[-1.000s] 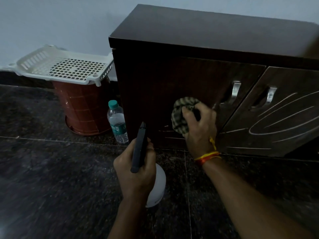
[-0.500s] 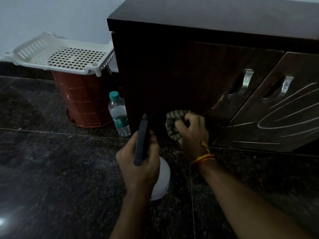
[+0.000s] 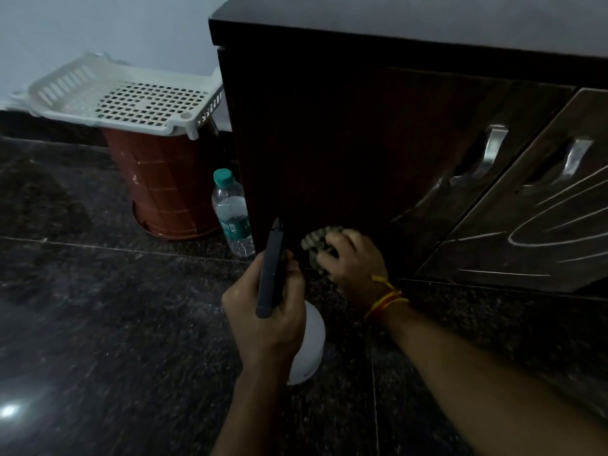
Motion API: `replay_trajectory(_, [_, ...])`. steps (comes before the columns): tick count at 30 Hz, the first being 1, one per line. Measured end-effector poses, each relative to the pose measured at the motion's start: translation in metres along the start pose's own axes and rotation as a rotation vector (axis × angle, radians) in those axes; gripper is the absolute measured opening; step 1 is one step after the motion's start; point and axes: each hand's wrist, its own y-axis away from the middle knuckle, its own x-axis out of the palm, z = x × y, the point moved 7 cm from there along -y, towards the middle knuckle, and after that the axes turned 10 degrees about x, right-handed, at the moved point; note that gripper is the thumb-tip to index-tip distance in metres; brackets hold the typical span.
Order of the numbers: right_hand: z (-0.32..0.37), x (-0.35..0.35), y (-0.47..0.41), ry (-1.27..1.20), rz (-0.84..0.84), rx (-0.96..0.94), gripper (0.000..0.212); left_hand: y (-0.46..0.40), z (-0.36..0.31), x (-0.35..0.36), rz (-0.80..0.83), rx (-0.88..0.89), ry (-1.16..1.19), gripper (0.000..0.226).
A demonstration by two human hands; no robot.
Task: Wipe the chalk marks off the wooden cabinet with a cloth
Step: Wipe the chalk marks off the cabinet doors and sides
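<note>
Here the right hand (image 3: 353,258) has its fingers (image 3: 332,240) curled tight round a bunched checked cloth (image 3: 316,246), pressing it against the bottom edge of the left door of the dark wooden cabinet (image 3: 345,143), just above the floor (image 3: 98,324). The cloth bulges out to the left of those fingers and above them. A red and yellow thread band (image 3: 386,299) circles the right wrist.

The left hand (image 3: 266,311) sits just left of the cloth, apart from it, fingers wrapped round the dark head of a spray bottle (image 3: 271,271) whose nozzle points up toward the cabinet. The bottle's white body (image 3: 311,343) shows below and right of the gripping fingers, near the floor; whether it touches the floor cannot be told.

White chalk marks (image 3: 543,222) run in curved and straight lines across the right door, well to the right of the right hand's fingers, and a few lines cross the lower right part of the left door. Two metal handles (image 3: 493,146) sit above them.

Beyond the left hand's fingers, a clear water bottle (image 3: 230,213) with a green cap stands against the cabinet's corner. Further left is a reddish-brown bin (image 3: 164,185) with a white perforated tray (image 3: 131,100) lying across its top.
</note>
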Motion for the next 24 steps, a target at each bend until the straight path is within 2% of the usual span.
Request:
replay_trajectory(2, [-0.003,0.012,0.008,0.022,0.072,-0.019,0.005,0.001,0.007,-0.003,0.007,-0.023,-0.003,0.017])
replay_trajectory(4, [-0.004,0.010,0.005,0.022,0.076,-0.049,0.012,0.002,0.015,-0.006,0.002,-0.046,-0.027,0.019])
replay_trajectory(6, [-0.007,-0.006,-0.006,-0.014,0.010,-0.024,0.010,0.000,0.020,-0.009,-0.012,-0.056,-0.044,0.023])
replay_trajectory(8, [-0.012,-0.022,-0.015,-0.041,-0.097,0.078,0.010,-0.002,0.022,-0.009,-0.019,-0.063,-0.055,0.024])
replay_trajectory(11, [-0.008,-0.025,-0.015,-0.059,-0.183,0.177,0.019,-0.005,0.022,-0.007,-0.013,-0.078,-0.072,0.022])
replay_trajectory(13, [-0.002,-0.010,-0.005,-0.050,-0.137,0.175,0.022,-0.005,0.021,-0.006,-0.007,-0.076,-0.076,0.019])
replay_trajectory(16, [0.002,0.020,0.017,-0.019,0.052,0.215,0.022,-0.005,0.017,-0.007,0.007,-0.051,-0.084,0.020])
replay_trajectory(18, [0.003,0.030,0.027,-0.033,0.130,0.354,0.026,-0.004,0.017,-0.008,0.013,-0.052,-0.077,0.022])
replay_trajectory(20, [0.004,0.034,0.034,-0.103,0.172,0.573,0.030,-0.003,0.018,-0.009,0.006,-0.064,-0.081,0.025])
replay_trajectory(24, [0.007,0.039,0.042,-0.351,0.120,0.966,0.026,-0.003,0.016,-0.013,0.009,-0.067,-0.092,0.026])
